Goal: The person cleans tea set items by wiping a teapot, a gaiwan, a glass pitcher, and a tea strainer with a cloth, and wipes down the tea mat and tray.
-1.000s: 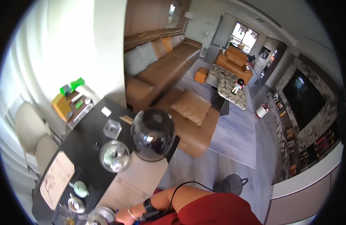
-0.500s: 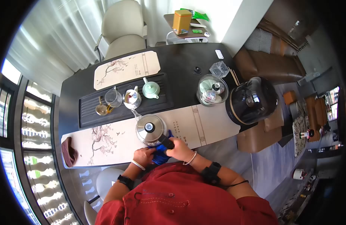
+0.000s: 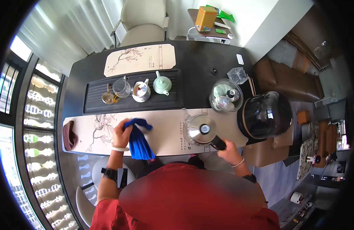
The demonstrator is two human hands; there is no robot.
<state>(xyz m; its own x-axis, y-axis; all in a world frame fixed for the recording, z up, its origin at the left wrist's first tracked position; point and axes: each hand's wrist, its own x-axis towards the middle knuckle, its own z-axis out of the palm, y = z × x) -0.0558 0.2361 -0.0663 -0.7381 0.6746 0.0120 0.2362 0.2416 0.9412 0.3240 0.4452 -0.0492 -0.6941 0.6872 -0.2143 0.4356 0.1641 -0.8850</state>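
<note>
My left hand (image 3: 121, 134) is closed on a blue cloth (image 3: 140, 142), which hangs down over the front edge of the beige table runner (image 3: 165, 126). To the right, my right hand (image 3: 230, 152) grips the black handle of a glass kettle (image 3: 201, 129) with a metal lid; the kettle is over the runner, its spout pointing to the back left. Behind the runner, a black tea tray (image 3: 127, 103) bears a green teapot (image 3: 162, 84), a patterned pot (image 3: 141, 91), a glass pitcher (image 3: 122, 88) and a strainer (image 3: 108, 98).
A glass bowl of cups (image 3: 225, 96) stands right of the tray, beside a dark domed appliance (image 3: 266, 115). A maroon cloth (image 3: 70, 136) lies at the runner's left end. Behind are a glass ashtray (image 3: 237, 75), a second mat (image 3: 140, 59) and a chair (image 3: 143, 19).
The view has tilted down from the room to the table. My hands have moved apart: the left brought the blue cloth leftwards, the right shifted the kettle rightwards.
</note>
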